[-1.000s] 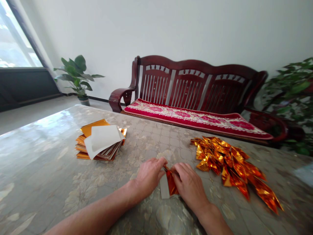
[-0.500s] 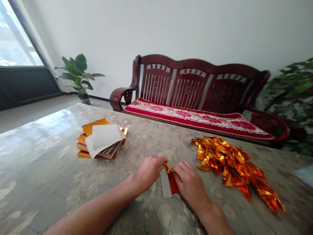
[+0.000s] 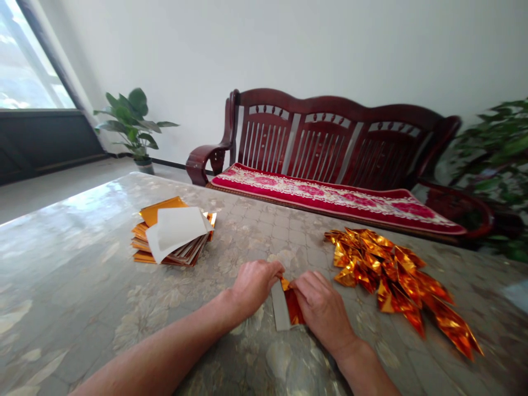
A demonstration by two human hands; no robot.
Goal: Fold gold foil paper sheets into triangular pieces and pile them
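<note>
A partly folded foil sheet (image 3: 293, 308), shiny orange with a pale strip along its left side, lies on the table between my hands. My left hand (image 3: 258, 283) pinches its upper left end with closed fingers. On the right, my right hand (image 3: 319, 302) has its fingers closed on the sheet's upper right edge. Fingertips hide part of the upper fold. At the left sits a stack of flat foil sheets (image 3: 146, 212), with white paper faces on top. A heap of folded orange foil pieces (image 3: 388, 269) lies to the right of my hands.
The table (image 3: 82, 297) has a glossy, flower-patterned cover. Beyond its far edge stands a dark red wooden bench (image 3: 322, 148) with a red floral cushion (image 3: 313, 191). Potted plants (image 3: 134, 121) stand at the left and right. Something pale (image 3: 517, 297) lies at the table's right side.
The view has shifted slightly. Both hands keep their grip on the sheet, and a little more of the bright fold shows between their fingertips.
</note>
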